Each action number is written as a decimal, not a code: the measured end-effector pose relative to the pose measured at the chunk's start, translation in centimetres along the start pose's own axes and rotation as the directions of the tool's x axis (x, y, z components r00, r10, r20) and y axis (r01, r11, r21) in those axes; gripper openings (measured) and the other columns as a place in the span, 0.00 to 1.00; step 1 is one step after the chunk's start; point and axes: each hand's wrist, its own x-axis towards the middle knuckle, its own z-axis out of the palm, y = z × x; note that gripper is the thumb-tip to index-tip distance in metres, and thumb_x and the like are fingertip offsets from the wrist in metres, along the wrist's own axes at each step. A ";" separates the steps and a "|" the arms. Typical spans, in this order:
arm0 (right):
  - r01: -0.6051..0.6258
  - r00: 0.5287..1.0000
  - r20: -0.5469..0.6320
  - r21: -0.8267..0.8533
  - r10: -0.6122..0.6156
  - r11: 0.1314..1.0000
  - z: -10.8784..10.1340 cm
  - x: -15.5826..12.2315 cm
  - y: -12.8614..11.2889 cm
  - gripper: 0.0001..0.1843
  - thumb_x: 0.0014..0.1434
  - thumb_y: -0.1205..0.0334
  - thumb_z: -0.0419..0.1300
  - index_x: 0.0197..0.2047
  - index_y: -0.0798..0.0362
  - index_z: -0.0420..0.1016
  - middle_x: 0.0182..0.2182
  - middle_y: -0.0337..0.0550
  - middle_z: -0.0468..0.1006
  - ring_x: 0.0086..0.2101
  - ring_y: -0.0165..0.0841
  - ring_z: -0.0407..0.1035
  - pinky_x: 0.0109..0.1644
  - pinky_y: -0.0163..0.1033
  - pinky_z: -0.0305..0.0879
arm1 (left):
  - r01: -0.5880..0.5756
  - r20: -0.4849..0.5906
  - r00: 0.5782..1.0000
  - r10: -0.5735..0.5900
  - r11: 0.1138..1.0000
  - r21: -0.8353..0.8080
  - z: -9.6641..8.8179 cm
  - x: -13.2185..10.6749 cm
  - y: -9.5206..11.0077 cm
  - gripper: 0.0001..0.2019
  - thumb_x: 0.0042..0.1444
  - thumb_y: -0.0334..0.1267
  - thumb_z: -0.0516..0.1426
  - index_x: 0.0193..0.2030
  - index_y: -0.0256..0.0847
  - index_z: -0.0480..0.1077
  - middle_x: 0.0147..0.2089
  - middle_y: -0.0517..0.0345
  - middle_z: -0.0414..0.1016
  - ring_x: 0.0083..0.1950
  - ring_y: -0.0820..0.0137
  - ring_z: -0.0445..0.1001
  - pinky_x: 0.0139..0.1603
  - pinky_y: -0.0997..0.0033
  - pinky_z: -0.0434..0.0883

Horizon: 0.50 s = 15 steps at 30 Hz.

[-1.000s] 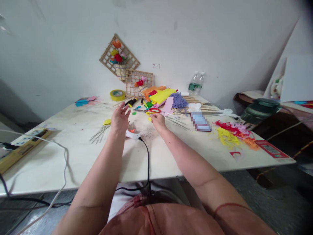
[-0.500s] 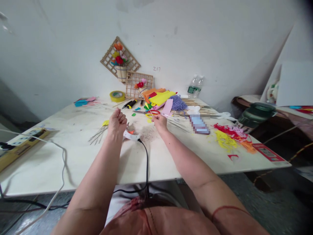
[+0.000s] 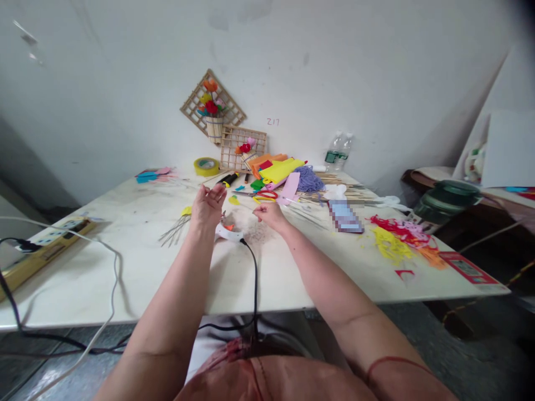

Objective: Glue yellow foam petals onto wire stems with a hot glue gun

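My left hand point(image 3: 209, 204) is raised over the white table point(image 3: 125, 267), fingers loosely apart and holding nothing. Just below it lies a white glue gun point(image 3: 228, 231) with a black cord point(image 3: 253, 278) running to the near edge. My right hand point(image 3: 270, 215) hovers to the right of the glue gun with its fingertips pinched together; what they pinch is too small to make out. A bundle of thin wires point(image 3: 175, 229) and a yellow scrap point(image 3: 186, 211) lie left of my left hand. Red-handled scissors point(image 3: 263, 195) sit just beyond both hands.
Coloured foam sheets point(image 3: 278, 169), purple yarn point(image 3: 309, 178), yellow tape point(image 3: 206, 166) and wooden lattice frames point(image 3: 242, 146) crowd the far side. A phone point(image 3: 345, 217) and paper scraps point(image 3: 393, 236) lie right. A power strip point(image 3: 45, 245) sits left, a green jar point(image 3: 445, 199) right.
My left hand closed into a fist, then loosened again with fingers apart. My right hand drew back slightly towards me, still pinched. The view shifted a little.
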 end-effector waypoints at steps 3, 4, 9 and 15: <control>-0.040 0.978 -0.201 0.091 0.058 0.995 -1.0 0.3 -0.1 0.05 0.45 0.62 0.59 0.21 0.54 0.71 0.13 0.33 0.67 0.18 0.25 0.60 0.23 0.30 0.54 | 0.040 0.075 0.996 -0.037 0.999 -0.028 0.3 -0.5 0.3 0.15 0.55 0.42 0.54 0.22 0.41 0.54 0.13 0.71 0.47 0.14 0.81 0.50 0.18 0.83 0.57; -0.057 0.945 -0.308 0.176 0.110 0.983 -1.5 0.5 -0.1 0.06 0.46 0.62 0.58 0.22 0.55 0.70 0.14 0.32 0.66 0.17 0.24 0.59 0.22 0.30 0.52 | 0.061 0.105 0.993 -0.059 0.998 -0.012 0.5 -0.8 0.2 0.15 0.55 0.42 0.54 0.22 0.41 0.55 0.13 0.72 0.43 0.13 0.81 0.46 0.14 0.83 0.50; -0.107 0.750 -0.473 0.603 0.462 0.791 -3.8 0.9 -0.5 0.04 0.49 0.66 0.54 0.24 0.53 0.62 0.14 0.29 0.62 0.13 0.21 0.51 0.16 0.28 0.45 | 0.097 0.352 0.918 -0.184 0.963 0.252 1.9 -2.4 -1.4 0.12 0.47 0.42 0.60 0.25 0.38 0.63 0.14 0.72 0.44 0.14 0.83 0.42 0.14 0.82 0.40; -0.080 0.819 -0.436 0.555 0.372 0.828 -2.4 -0.1 -1.8 0.06 0.45 0.63 0.60 0.28 0.55 0.69 0.18 0.32 0.66 0.18 0.22 0.58 0.19 0.28 0.53 | 0.047 0.660 0.592 -0.462 0.838 0.544 2.9 -4.4 -1.9 0.15 0.42 0.46 0.63 0.26 0.34 0.70 0.15 0.67 0.55 0.17 0.83 0.47 0.18 0.78 0.43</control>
